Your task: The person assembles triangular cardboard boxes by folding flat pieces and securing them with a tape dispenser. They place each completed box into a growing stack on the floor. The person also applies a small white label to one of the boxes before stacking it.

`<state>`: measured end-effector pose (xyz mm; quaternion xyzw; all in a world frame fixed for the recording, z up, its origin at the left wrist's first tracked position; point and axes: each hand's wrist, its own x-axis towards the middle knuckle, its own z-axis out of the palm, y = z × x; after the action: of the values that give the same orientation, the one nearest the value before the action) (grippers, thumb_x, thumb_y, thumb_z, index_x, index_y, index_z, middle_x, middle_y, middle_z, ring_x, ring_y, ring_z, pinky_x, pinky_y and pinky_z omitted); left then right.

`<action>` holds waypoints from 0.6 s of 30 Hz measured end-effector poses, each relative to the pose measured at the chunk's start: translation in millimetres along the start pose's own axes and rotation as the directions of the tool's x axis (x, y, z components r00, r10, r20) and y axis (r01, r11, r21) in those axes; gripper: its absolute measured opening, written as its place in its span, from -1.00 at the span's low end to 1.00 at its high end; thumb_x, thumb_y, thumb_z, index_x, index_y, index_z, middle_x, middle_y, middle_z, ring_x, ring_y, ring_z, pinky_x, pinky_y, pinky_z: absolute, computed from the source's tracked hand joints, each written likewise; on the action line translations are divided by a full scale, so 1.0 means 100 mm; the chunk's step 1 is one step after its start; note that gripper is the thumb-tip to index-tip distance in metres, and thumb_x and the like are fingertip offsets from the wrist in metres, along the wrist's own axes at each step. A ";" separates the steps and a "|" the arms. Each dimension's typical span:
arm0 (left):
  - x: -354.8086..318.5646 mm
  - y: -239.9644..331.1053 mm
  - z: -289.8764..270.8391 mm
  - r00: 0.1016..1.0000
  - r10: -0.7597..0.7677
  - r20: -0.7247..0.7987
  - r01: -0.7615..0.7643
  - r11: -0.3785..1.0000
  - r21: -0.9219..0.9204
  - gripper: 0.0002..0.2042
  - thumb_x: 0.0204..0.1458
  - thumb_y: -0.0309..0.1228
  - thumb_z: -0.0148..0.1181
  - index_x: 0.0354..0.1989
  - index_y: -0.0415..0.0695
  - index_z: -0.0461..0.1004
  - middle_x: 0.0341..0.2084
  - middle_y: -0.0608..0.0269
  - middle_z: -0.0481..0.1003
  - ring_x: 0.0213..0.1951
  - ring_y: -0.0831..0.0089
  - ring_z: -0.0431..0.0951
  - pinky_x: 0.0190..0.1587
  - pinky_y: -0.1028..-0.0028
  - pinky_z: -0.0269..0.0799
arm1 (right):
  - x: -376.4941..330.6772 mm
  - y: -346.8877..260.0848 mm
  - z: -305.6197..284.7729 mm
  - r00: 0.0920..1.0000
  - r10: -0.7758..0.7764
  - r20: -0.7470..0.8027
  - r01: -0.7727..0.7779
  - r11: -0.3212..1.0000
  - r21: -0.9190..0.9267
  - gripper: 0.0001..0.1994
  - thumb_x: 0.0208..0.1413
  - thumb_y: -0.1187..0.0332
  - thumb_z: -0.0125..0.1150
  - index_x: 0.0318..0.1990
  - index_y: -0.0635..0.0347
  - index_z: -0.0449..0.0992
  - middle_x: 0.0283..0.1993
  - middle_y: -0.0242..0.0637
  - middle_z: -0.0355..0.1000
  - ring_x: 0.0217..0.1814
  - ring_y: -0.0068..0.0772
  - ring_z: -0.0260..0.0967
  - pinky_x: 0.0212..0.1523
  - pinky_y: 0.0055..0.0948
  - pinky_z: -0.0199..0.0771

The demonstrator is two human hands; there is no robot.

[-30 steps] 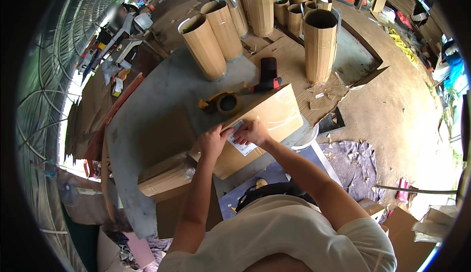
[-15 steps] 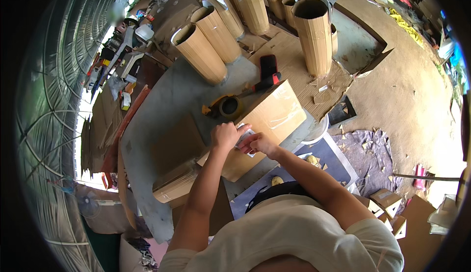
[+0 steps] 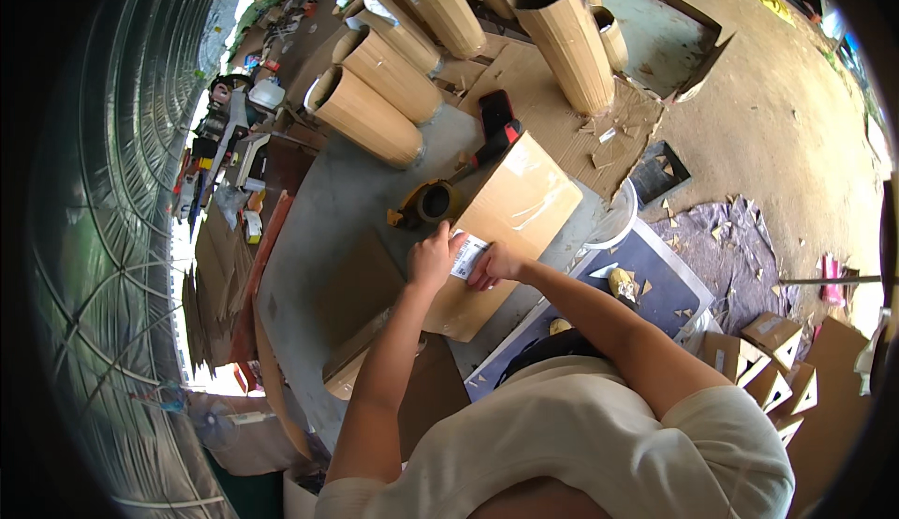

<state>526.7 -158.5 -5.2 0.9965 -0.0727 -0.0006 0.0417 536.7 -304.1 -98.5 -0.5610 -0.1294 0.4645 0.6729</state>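
Note:
A white printed label [image 3: 467, 258] lies against the near part of a cardboard box [image 3: 526, 188] on the grey table. At its left edge my left hand [image 3: 432, 257] is closed, the thumb over the paper. On the label's right side my right hand [image 3: 496, 266] has curled fingers pinching or pressing the edge. Whether the label sticks to the box or is only held there I cannot tell. Just beyond my left hand stands a tape dispenser [image 3: 412, 212] with a wide roll of tape [image 3: 436, 200].
A phone [image 3: 495, 112] and a red-and-black tool [image 3: 496, 144] lie behind the box. Several tall cardboard tubes [image 3: 365, 116] stand at the back. A white bucket [image 3: 616, 221] is right of the table, and a folded carton [image 3: 361, 355] lies near my left forearm.
My hands have drawn apart around the label, and its printed face now shows flat between them. The whole view has shifted with my head.

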 end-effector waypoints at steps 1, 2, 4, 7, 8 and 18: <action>-0.02 -0.03 -0.03 0.999 0.003 0.054 -0.002 1.000 -0.020 -0.49 -0.04 0.01 0.01 -0.07 -0.16 0.25 -0.42 -0.04 0.48 -0.43 0.05 0.50 -0.42 0.22 0.40 | -0.03 0.08 -0.03 0.997 0.072 -0.036 -0.077 0.986 -0.149 -0.81 -0.12 0.51 -0.03 -0.49 0.18 0.56 -0.54 -0.29 0.48 -0.55 -0.49 0.43 -0.56 -0.56 0.37; -0.06 -0.02 -0.06 0.998 0.021 0.064 -0.016 0.997 -0.079 -0.48 -0.05 0.01 0.02 -0.06 -0.16 0.26 -0.39 -0.06 0.47 -0.38 0.03 0.49 -0.38 0.22 0.39 | -0.09 0.16 -0.08 0.986 0.144 -0.084 -0.163 0.941 -0.295 -0.80 -0.13 0.53 -0.05 -0.49 0.18 0.56 -0.52 -0.26 0.49 -0.54 -0.48 0.45 -0.57 -0.56 0.37; -0.03 0.06 -0.14 0.995 0.075 0.064 -0.061 0.979 -0.195 -0.47 -0.07 0.01 0.04 -0.04 -0.15 0.27 -0.32 -0.08 0.46 -0.29 0.01 0.47 -0.29 0.22 0.38 | -0.12 0.66 -0.31 0.919 0.316 -0.236 -0.346 0.933 -0.098 -0.85 -0.18 0.53 0.04 -0.49 0.12 0.55 -0.58 -0.28 0.48 -0.62 -0.51 0.41 -0.63 -0.52 0.31; -0.03 -0.04 -0.05 0.996 -0.023 0.087 0.046 0.961 -0.272 -0.46 -0.08 0.01 0.06 -0.02 -0.11 0.27 -0.27 -0.09 0.44 -0.21 0.01 0.44 -0.23 0.24 0.37 | 0.01 0.32 0.11 0.930 -0.366 0.035 0.288 0.664 -0.690 -0.82 -0.12 0.53 -0.02 -0.44 0.14 0.54 -0.48 -0.34 0.49 -0.51 -0.53 0.40 -0.48 -0.53 0.38; -0.02 0.00 -0.10 0.978 -0.109 0.180 0.158 0.944 -0.291 -0.48 -0.05 0.00 0.02 0.00 -0.10 0.26 -0.25 -0.05 0.44 -0.18 0.01 0.42 -0.20 0.24 0.35 | -0.07 0.00 0.33 0.955 -0.295 0.022 0.281 0.883 -0.376 -0.80 -0.10 0.53 -0.07 -0.42 0.15 0.54 -0.42 -0.33 0.49 -0.45 -0.53 0.41 -0.43 -0.54 0.39; -0.02 -0.18 0.06 0.995 -0.034 0.091 0.075 0.864 -0.498 -0.50 0.03 -0.03 -0.06 0.06 -0.11 0.24 -0.11 0.01 0.38 -0.08 0.09 0.39 -0.09 0.34 0.30 | -0.19 0.29 0.16 0.951 0.123 -0.285 -0.260 0.817 -0.514 -0.91 -0.17 0.40 0.10 -0.50 0.15 0.53 -0.61 -0.35 0.43 -0.55 -0.47 0.41 -0.52 -0.54 0.37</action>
<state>527.7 -141.1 -13.2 0.9523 -0.0433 -0.0599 0.2960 501.8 -310.4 -112.6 -0.7910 -0.1171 0.4030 0.4452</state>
